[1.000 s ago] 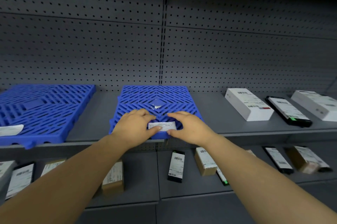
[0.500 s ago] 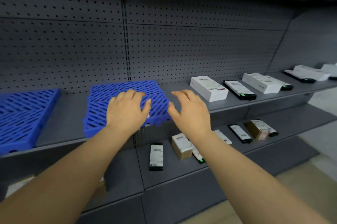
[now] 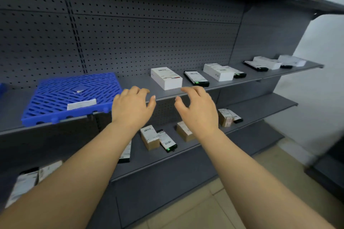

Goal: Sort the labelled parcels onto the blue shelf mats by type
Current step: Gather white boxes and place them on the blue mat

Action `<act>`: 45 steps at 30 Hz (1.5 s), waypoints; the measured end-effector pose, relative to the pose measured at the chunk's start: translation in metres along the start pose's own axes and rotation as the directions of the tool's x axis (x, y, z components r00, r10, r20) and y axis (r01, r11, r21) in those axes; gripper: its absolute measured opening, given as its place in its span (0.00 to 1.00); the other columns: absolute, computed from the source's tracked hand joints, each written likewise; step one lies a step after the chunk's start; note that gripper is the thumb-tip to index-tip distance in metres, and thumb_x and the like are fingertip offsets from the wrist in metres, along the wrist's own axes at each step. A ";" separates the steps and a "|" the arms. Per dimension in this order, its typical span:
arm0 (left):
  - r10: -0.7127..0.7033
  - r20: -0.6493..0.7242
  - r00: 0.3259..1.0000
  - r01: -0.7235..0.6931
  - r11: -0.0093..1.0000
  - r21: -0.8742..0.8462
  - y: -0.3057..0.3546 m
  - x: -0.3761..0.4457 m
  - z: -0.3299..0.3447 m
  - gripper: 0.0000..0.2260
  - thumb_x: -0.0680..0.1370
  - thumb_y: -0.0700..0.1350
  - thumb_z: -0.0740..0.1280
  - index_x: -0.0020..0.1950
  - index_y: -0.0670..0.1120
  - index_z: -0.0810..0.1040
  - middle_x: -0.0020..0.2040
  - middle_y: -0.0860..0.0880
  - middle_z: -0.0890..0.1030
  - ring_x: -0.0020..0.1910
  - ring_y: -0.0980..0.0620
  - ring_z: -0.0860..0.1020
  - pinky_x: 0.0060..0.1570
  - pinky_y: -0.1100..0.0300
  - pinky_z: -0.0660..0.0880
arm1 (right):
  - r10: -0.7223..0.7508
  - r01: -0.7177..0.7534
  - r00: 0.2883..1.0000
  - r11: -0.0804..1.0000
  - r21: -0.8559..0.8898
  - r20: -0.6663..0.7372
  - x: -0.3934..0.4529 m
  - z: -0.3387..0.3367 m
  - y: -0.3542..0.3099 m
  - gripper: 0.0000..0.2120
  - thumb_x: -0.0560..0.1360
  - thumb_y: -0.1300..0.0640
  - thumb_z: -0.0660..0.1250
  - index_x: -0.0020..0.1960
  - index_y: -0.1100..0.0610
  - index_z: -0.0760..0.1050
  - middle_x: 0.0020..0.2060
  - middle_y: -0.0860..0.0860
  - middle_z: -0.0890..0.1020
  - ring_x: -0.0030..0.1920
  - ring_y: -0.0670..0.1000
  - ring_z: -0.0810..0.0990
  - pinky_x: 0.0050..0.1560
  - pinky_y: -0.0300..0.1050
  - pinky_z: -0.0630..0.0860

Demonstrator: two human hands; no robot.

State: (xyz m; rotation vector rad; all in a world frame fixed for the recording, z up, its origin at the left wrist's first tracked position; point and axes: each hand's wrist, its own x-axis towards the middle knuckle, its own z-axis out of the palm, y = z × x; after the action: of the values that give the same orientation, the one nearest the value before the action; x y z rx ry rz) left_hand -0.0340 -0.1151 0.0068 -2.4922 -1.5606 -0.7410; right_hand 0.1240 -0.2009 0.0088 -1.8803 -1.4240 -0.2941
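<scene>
Head view: at the far left the blue mat (image 3: pixel 72 96) lies on the middle shelf (image 3: pixel 251 77), with a white paper label (image 3: pixel 81 104) near its front edge; the print on it is too blurred to read. Just right of the mat, the left hand (image 3: pixel 133 108) hovers at the shelf's front lip, its grip spread and holding nothing. The right hand (image 3: pixel 198 109) hovers beside it, equally spread and bare. The step in hand looks like reaching for a parcel to sort. Nearest is the white box (image 3: pixel 166 80), beside a black parcel (image 3: pixel 196 78). The next move likely calls for grasping 1 and carrying it left onto the mat. Barcodes show on the parcels, none legible.
</scene>
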 end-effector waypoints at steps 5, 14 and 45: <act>0.014 0.016 1.000 -0.013 0.996 -0.088 0.089 -0.035 0.018 0.19 0.80 0.58 0.55 0.64 0.50 0.75 0.60 0.47 0.77 0.59 0.44 0.73 0.55 0.50 0.67 | 0.038 -0.038 0.999 0.998 -0.045 -0.009 -0.027 -0.056 0.073 0.19 0.76 0.45 0.62 0.64 0.51 0.75 0.62 0.50 0.75 0.59 0.54 0.74 0.56 0.51 0.72; 0.018 0.022 1.000 -0.017 0.998 -0.058 0.186 -0.063 0.031 0.20 0.80 0.57 0.54 0.66 0.51 0.74 0.62 0.48 0.75 0.60 0.44 0.72 0.55 0.50 0.67 | 0.092 -0.093 0.996 0.992 -0.085 -0.005 -0.056 -0.114 0.160 0.18 0.76 0.45 0.62 0.64 0.50 0.76 0.62 0.48 0.74 0.58 0.51 0.73 0.53 0.43 0.68; -0.191 -0.050 0.980 0.196 0.968 0.155 0.166 0.221 0.151 0.23 0.78 0.60 0.56 0.67 0.49 0.73 0.64 0.46 0.73 0.63 0.44 0.69 0.60 0.48 0.64 | -0.027 0.022 0.989 0.999 0.041 0.143 0.234 0.057 0.247 0.22 0.76 0.43 0.60 0.67 0.49 0.73 0.64 0.49 0.72 0.62 0.52 0.72 0.61 0.51 0.70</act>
State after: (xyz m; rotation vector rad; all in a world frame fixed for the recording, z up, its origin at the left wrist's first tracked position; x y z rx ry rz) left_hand 0.2401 0.0395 0.0018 -2.2263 -1.7933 -0.6507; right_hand 0.4164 -0.0174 0.0020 -1.8844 -1.5379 -0.1436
